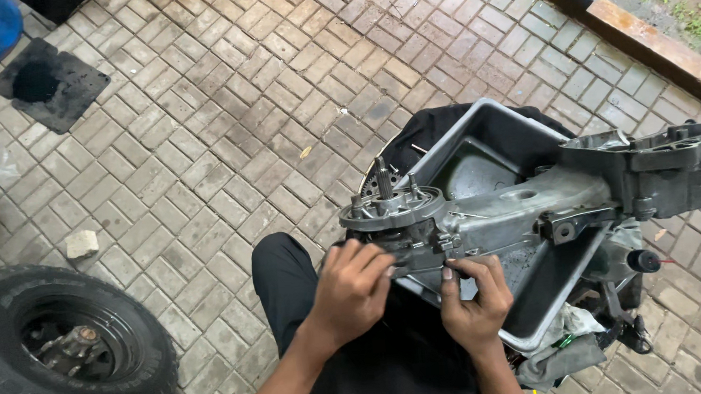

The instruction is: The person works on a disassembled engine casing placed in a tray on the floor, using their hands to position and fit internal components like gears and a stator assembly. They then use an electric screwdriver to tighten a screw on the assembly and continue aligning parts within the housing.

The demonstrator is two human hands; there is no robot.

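Engine casing lies across grey plastic tray, above person's lap, on brick-paved floor.

Left hand curled, fingers pinching small part at casing's lower edge under round hub. Right hand grips same edge, thumb up.

Risks: casing overhangs tray, could tip; small part could slip into paving gaps; sharp cast edges near fingertips.

Casing dull cast metal, ribbed; splined shaft upright; knobbly rubber tyre nearby.

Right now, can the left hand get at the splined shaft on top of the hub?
Probably yes. The left hand is on the engine casing just below the hub, and the shaft stands upright above it with nothing over or in front of it.
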